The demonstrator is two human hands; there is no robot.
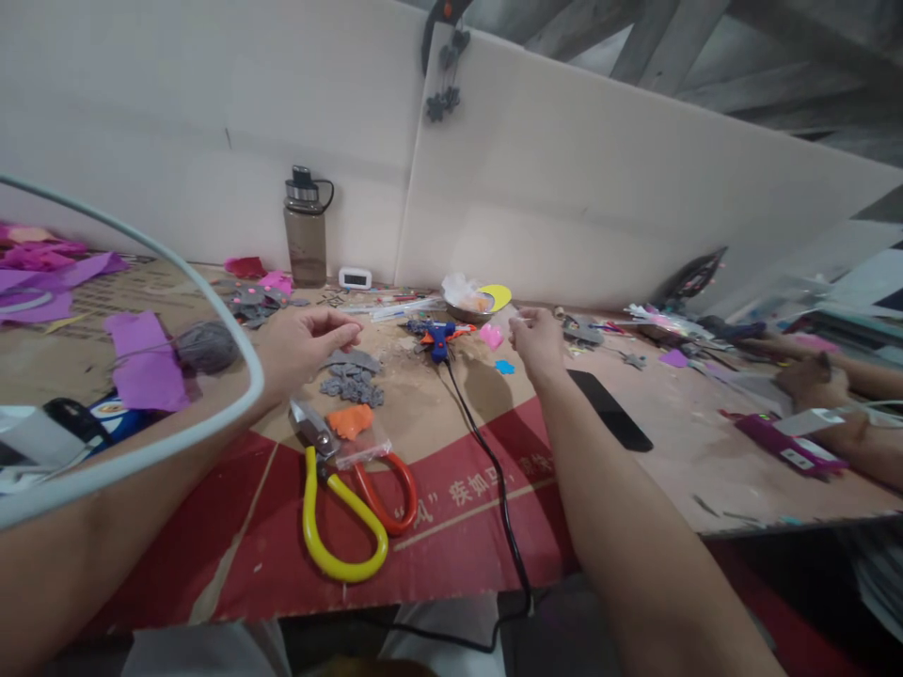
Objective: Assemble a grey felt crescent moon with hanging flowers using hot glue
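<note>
My left hand hovers over the cardboard with thumb and forefinger drawn together; anything between them is too small to make out. Right of centre, my right hand is closed in a pinch, with something pale and tiny at its fingertips. A bright pink piece shows just left of those fingertips; whether it is attached to what they hold is unclear. Between the hands lies a blue hot glue gun with a black cord. Grey felt pieces lie below my left hand, and a blue cutout lies near my right.
Scissors with yellow and red handles lie in front, beside an orange piece. Behind stand a water bottle and a metal bowl. A black phone lies right. Another person's hand is at far right. A white tube arches left.
</note>
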